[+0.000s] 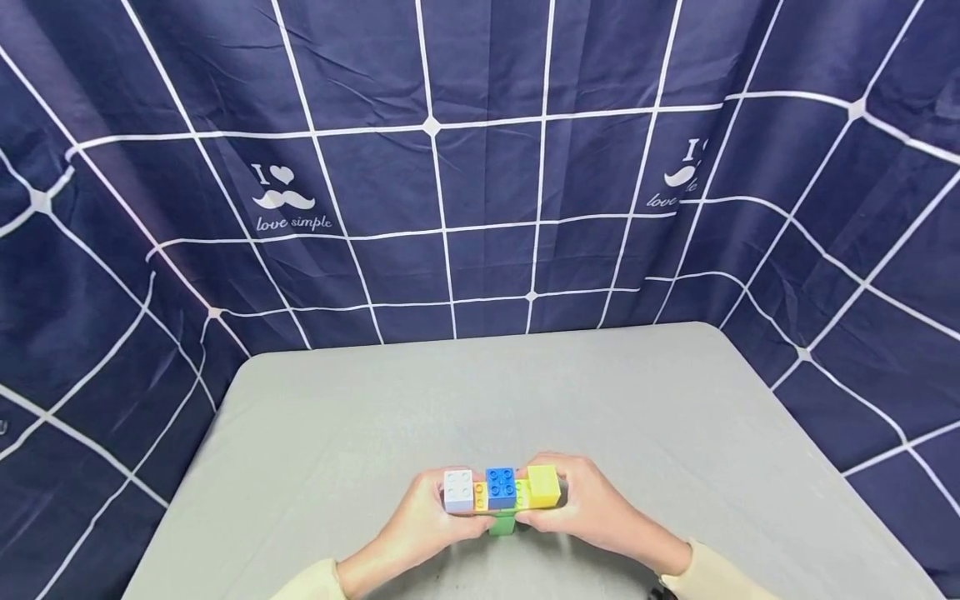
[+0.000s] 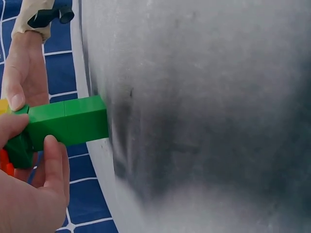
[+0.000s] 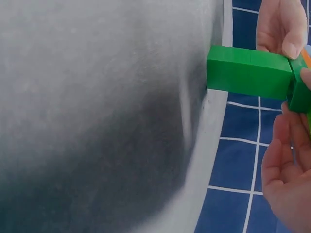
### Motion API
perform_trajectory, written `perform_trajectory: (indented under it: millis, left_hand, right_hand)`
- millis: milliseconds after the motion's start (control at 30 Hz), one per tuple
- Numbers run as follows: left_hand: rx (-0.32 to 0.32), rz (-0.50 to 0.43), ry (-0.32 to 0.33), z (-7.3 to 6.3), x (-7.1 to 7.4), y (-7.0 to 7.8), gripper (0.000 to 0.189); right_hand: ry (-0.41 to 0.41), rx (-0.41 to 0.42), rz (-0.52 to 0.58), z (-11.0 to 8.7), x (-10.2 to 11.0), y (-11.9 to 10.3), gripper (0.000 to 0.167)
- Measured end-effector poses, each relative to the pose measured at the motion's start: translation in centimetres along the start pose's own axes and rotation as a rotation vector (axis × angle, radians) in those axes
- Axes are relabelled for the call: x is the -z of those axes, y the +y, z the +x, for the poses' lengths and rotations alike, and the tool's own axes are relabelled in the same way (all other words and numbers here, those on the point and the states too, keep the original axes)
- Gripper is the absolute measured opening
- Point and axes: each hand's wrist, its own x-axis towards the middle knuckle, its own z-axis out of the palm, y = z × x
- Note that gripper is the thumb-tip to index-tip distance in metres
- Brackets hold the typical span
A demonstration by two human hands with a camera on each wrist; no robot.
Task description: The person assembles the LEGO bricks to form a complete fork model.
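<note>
A toy building-brick structure is held between both hands at the near middle of the table. On its top, in the head view, sit a white brick [image 1: 458, 491] at the left, a blue brick [image 1: 501, 488] in the middle and a yellow brick [image 1: 543, 486] at the right. My left hand [image 1: 423, 512] grips the left end, its thumb along the near side. My right hand [image 1: 588, 507] holds the right end in the same way. Below, a column of green bricks [image 2: 68, 119] reaches down to the table in the left wrist view; its joint with the upper layer lies between the fingers.
The grey table [image 1: 480, 392] spreads out beyond the hands. Dark blue curtains [image 1: 487, 183] with white grid lines surround its back and sides. A small black object [image 1: 660, 593] shows by the right sleeve.
</note>
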Motion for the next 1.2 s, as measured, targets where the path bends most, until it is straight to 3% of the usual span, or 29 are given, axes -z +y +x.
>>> perform_trajectory:
  millis: [667, 1200]
  left_hand:
    - [0.021, 0.025, 0.01, 0.02, -0.26, 0.05, 0.035]
    - [-0.017, 0.075, 0.035, -0.08, -0.51, -0.14, 0.034]
  right_hand:
    - [-0.024, -0.005, -0.045, 0.19, 0.35, -0.36, 0.025]
    - [-0.048, 0.038, -0.077, 0.38, 0.65, -0.37, 0.026]
